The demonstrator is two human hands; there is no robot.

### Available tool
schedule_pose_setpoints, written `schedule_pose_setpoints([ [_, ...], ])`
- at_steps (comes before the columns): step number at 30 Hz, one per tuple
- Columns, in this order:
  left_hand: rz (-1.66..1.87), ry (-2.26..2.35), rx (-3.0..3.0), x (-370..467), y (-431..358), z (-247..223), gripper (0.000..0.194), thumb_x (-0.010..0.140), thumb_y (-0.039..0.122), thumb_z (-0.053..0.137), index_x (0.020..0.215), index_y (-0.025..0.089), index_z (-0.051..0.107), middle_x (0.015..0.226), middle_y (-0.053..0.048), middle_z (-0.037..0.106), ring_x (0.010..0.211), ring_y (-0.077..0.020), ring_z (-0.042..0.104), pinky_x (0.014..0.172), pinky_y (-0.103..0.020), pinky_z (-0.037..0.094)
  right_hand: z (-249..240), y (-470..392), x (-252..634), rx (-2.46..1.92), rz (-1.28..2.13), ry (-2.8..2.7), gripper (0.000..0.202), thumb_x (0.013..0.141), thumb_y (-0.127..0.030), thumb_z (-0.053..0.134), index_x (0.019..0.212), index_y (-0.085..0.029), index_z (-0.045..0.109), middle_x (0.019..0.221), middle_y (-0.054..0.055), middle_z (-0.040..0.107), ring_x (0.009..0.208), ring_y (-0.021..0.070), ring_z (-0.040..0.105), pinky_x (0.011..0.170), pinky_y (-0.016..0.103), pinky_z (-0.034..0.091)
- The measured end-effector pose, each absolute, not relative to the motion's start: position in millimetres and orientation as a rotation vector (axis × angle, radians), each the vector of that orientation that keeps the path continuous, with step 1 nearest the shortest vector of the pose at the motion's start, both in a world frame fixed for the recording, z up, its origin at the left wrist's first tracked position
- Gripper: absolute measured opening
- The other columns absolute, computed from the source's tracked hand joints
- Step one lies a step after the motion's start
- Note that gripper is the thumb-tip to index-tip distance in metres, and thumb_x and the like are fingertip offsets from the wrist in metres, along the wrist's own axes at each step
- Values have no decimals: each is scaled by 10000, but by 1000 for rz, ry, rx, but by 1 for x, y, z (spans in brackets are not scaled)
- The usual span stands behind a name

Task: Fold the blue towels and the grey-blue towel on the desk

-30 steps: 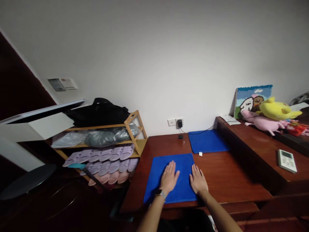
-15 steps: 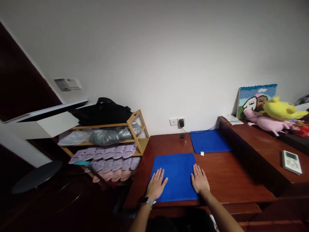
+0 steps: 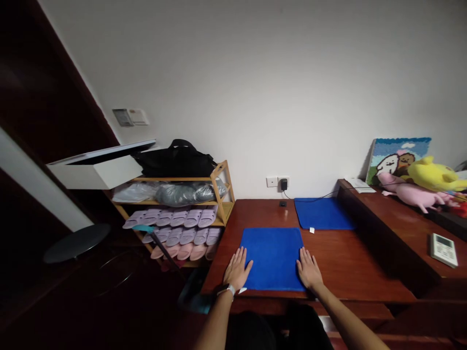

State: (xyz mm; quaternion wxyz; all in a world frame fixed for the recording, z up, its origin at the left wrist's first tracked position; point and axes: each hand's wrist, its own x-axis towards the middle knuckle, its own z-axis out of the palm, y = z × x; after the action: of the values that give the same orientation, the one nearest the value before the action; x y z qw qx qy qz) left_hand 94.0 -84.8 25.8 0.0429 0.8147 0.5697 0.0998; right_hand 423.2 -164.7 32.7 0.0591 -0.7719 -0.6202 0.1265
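A blue cloth [image 3: 273,258] lies spread flat on the reddish-brown wooden table, a small white tag at its near left corner. My left hand [image 3: 237,269], with a watch on the wrist, rests palm down over the cloth's left edge, fingers stretched out. At the opposite edge, my right hand [image 3: 309,270] lies flat, its fingers extended and partly on the cloth. Neither hand grips anything. Further back on the table is a second blue cloth [image 3: 324,214] with a white tag at its front.
A shoe rack [image 3: 222,209] with several slippers and a black bag [image 3: 177,160] stands left of the table [image 3: 346,272]. On the raised ledge to the right are plush toys [image 3: 412,189] and a calculator-like device [image 3: 444,249]. A charger [image 3: 283,184] is plugged in at the wall.
My left hand has moved outward from the cloth's surface to its left edge. My right hand stays at the right edge. The camera view has shifted, so the scene sits further right.
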Motion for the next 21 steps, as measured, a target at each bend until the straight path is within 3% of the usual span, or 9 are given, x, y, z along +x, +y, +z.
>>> schedule_pose_setpoints([
  [15,226,1741,2533,88,-74,23,772,1020,640,220,1637,176,224,1687,-106,279,1569,-269,217,1272,-494,208,34,-187,416,-2290,359,-1857,708,1025,-446,128,1628,-78,166,1711,56,135,1586,202,95,1285,387,31],
  [21,368,1658,2620,160,-90,52,752,1043,592,166,1626,126,254,1687,-122,275,1573,-259,203,1290,-476,186,35,-187,415,-2266,384,-1843,703,1023,-437,129,1627,-78,171,1709,46,128,1587,198,85,1286,388,29],
])
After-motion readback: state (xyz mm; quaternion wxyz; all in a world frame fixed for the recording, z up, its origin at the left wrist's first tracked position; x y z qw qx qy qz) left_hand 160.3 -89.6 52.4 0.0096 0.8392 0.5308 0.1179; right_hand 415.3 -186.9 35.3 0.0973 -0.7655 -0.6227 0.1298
